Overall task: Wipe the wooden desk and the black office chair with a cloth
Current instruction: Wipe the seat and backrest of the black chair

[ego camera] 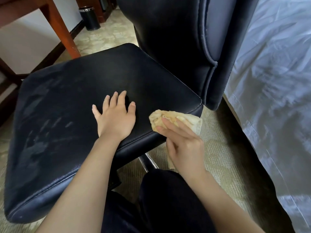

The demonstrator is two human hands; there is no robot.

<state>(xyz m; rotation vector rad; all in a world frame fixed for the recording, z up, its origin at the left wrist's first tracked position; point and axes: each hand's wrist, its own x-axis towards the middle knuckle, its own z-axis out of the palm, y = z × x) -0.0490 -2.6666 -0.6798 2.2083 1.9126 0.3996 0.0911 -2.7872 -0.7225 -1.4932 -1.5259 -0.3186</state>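
My left hand (116,118) lies flat and wide on the black chair's seat (67,115) while my right grip (183,145) holds the cloth (168,117) at its near edge, so I judge the seat half-wiped, with streaks, the backrest (168,39) and perhaps the wooden surface (55,21) left.

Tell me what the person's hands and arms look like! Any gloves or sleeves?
No gloves and no sleeves in sight. The left hand and the right hand are bare, with no rings showing. Both forearms are bare too, with no watch or bracelet at the wrists. Lower down, the legs are in dark trousers.
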